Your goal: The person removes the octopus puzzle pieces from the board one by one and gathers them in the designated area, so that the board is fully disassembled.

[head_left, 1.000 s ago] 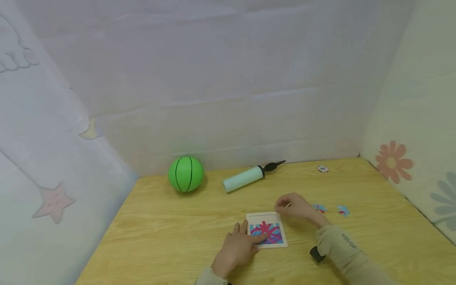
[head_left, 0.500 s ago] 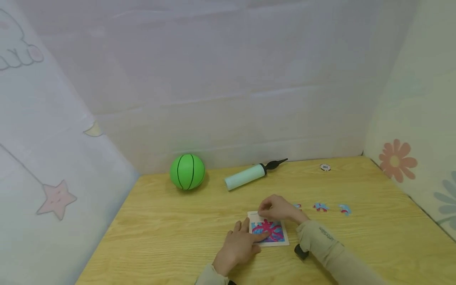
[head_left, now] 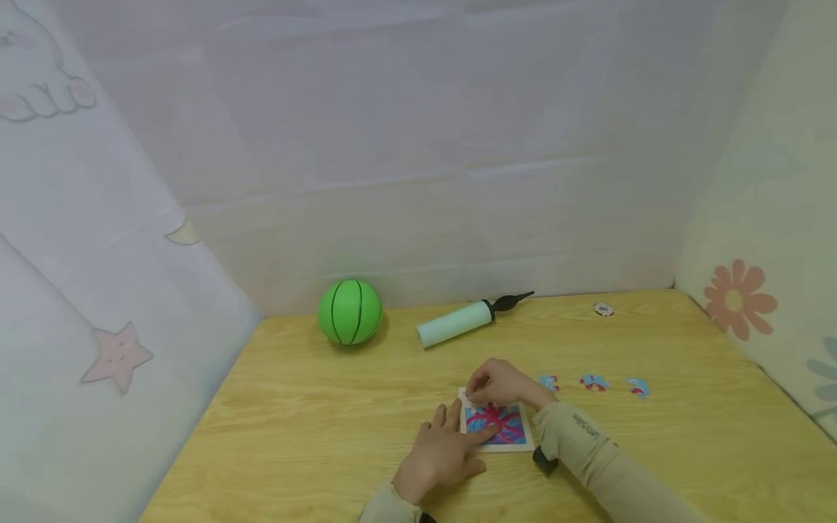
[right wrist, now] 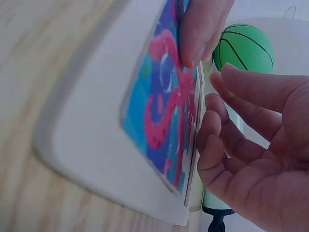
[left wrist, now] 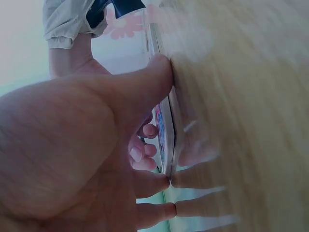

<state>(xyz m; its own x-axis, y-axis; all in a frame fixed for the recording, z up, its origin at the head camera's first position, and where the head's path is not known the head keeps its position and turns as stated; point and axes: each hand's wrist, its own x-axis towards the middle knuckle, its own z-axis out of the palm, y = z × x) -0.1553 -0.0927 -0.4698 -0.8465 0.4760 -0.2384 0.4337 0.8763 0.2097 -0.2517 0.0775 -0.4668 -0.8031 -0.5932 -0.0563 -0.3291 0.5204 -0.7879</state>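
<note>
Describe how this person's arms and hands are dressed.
The left hand and right hand are ungloved. The left sleeve and right sleeve are beige; the right bears dark lettering. A boxy black device is worn on the right; a black edge shows on the left.

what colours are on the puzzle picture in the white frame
Mostly pink over blue and purple; the puzzle picture shows best in the right wrist view.

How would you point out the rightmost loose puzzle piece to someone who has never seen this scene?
On the wood-grain table, find the right hand at the framed puzzle. To the hand's right, three loose blue-and-pink puzzle pieces lie in a row. The end piece is the one farthest from the hand, with both neighbours on its left.
</note>
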